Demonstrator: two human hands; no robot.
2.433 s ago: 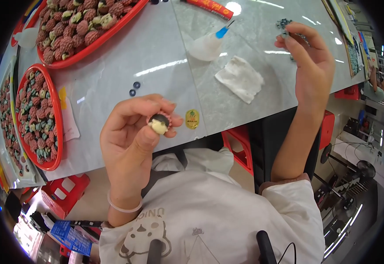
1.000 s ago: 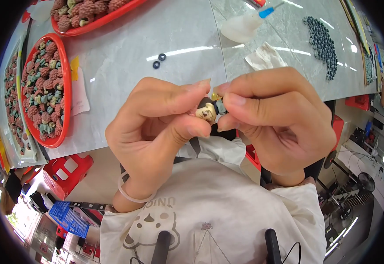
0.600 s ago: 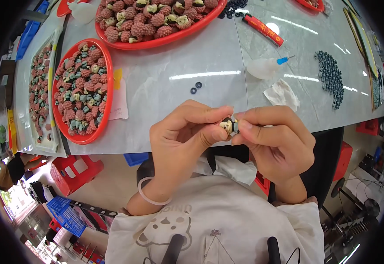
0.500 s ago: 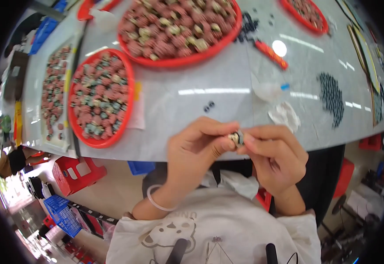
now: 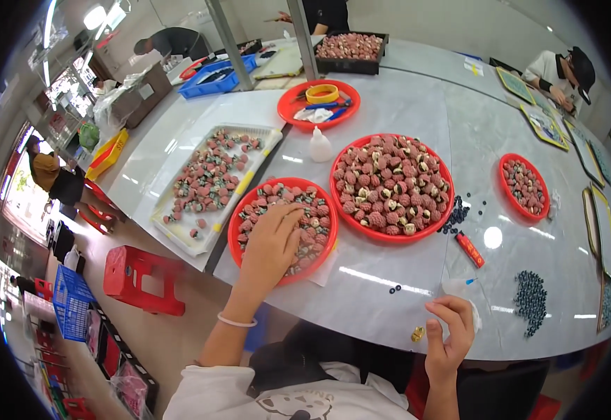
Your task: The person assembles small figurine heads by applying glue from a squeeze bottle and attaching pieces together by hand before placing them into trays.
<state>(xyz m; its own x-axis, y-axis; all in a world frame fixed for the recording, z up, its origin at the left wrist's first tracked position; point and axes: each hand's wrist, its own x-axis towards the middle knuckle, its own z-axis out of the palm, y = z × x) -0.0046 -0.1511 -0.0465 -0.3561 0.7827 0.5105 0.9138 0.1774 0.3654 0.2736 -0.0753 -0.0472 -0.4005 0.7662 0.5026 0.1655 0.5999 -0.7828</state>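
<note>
My left hand (image 5: pixel 274 241) reaches over a round red tray (image 5: pixel 232 245) heaped with small ridged pink pieces and grey-green ones. Its fingers stretch across the pieces, palm down; the thumb and anything beneath the palm are hidden. Above the table's near edge, my right hand (image 5: pixel 451 339) is open, thumb and fingers apart, with nothing in it. Close to its thumb is a small shiny gold-coloured piece (image 5: pixel 418 334). Two tiny black rings (image 5: pixel 395 289) lie farther in on the tabletop. A white crumpled cloth (image 5: pixel 477 318) is partly behind my right fingers.
A larger red tray (image 5: pixel 447 210) holds pink-and-cream pieces. Dark beads (image 5: pixel 531 304) are spread at right, near a red tube (image 5: pixel 470 250). A white tray (image 5: pixel 214 238) stands left, a squeeze bottle (image 5: pixel 320 147) farther back. A red stool (image 5: pixel 141 280) is beside the table. Several people are around.
My hands have parted; they were together, pinching a small piece. The left has moved to the red tray, while the right has opened and moved right. The view has tilted up.
</note>
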